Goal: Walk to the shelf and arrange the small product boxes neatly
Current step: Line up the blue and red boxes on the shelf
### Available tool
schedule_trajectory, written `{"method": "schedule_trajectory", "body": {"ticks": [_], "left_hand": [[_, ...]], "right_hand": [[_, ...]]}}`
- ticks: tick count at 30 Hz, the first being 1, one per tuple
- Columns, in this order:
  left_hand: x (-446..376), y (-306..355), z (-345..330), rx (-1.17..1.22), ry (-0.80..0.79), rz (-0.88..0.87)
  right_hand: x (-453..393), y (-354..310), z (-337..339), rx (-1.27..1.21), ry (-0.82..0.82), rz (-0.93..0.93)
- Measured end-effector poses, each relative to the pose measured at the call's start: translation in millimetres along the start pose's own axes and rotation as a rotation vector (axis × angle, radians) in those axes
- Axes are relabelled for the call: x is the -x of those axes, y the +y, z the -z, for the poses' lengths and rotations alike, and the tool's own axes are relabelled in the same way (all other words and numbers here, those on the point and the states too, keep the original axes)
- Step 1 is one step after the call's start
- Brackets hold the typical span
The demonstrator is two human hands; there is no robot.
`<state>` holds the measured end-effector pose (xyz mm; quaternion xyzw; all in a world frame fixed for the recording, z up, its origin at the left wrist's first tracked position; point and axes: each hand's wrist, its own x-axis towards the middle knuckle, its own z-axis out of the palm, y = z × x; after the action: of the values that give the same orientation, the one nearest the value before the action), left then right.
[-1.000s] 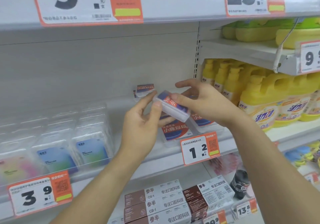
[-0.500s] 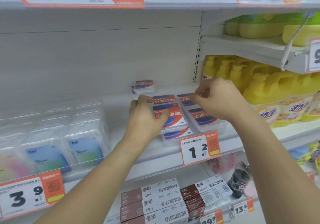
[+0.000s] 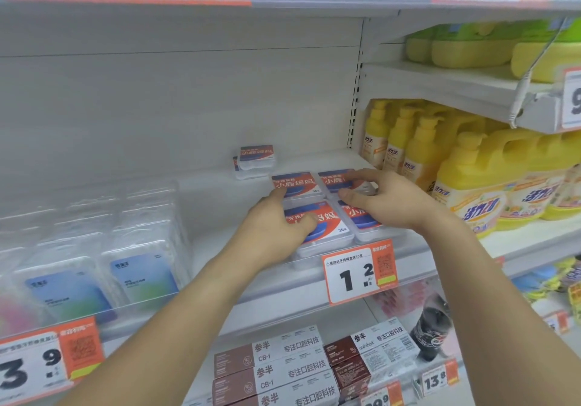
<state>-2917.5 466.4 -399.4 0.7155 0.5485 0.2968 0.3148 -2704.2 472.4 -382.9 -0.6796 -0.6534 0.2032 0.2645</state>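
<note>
Product boxes (image 3: 327, 204), red-and-blue lids: four in a square block, frame centre, on shelf (image 3: 220, 207). Box carried a second ago now set down. Left hand (image 3: 276, 226), right hand (image 3: 383, 201): straight fingers pressing lids. Stray boxes (image 3: 254, 160) behind remain unaligned.

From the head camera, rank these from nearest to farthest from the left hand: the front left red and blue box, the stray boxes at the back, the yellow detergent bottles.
1. Front left box: under the left hand, touching its thumb.
2. Stray boxes: behind the hand, at the back of the shelf.
3. Yellow detergent bottles: far right, in the next bay.
</note>
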Motion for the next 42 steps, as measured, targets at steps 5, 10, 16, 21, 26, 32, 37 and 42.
{"method": "schedule_trajectory", "body": {"ticks": [5,10,16,21,26,32,37,42], "left_hand": [[4,-1,2,-0.089,0.057,-0.028],[2,-1,1,-0.098,0.040,-0.011],[-16,11,8,0.039,0.144,0.083],[-63,25,16,-0.143,0.140,0.088],[-89,42,12,-0.482,-0.133,0.069],[-100,47,2,-0.497,-0.329,0.104],[-96,50,-1,-0.473,-0.363,0.031],[-93,48,-5,-0.465,-0.353,-0.002]], "right_hand": [[-2,1,1,0.011,0.022,-0.014],[-3,-2,2,0.042,0.003,-0.038],[-2,-3,9,-0.094,-0.058,-0.079],[-1,-2,11,-0.109,-0.069,-0.094],[1,-2,15,-0.130,-0.084,-0.104],[10,3,32,-0.176,-0.215,-0.047],[18,-5,37,-0.183,-0.449,-0.038],[18,-7,35,-0.033,-0.460,-0.076]]}}
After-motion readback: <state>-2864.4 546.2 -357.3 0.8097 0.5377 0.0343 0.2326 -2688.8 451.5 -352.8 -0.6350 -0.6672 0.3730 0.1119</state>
